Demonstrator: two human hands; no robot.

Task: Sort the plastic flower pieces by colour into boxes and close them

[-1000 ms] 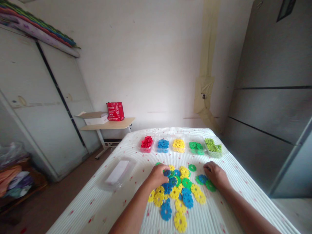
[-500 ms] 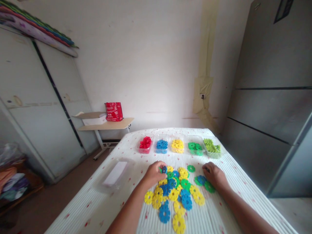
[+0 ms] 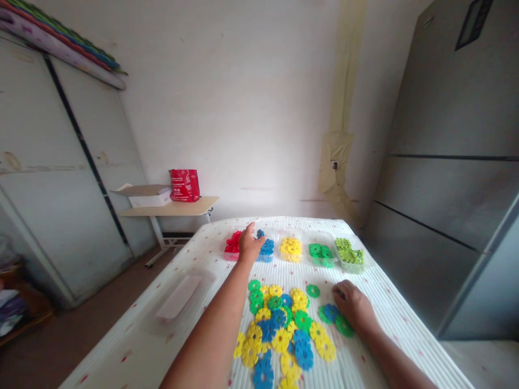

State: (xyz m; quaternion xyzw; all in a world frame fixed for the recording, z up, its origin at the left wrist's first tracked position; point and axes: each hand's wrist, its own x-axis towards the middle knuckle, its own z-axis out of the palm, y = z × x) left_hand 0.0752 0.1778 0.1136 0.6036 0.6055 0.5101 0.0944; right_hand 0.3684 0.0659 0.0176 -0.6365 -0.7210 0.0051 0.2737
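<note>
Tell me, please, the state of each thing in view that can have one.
Left hand: partly curled at the blue-filled tub; grip on the dark blue disc unclear.
Right hand: curled beside the loose discs; contents hidden.
Five clear plastic tubs: open, each holding one colour.
Loose discs: mixed colours, partly overlapping.
Red bag: upright on the side table.
Refrigerator: doors shut.
Wardrobe sliding doors: apparently shut.
</note>
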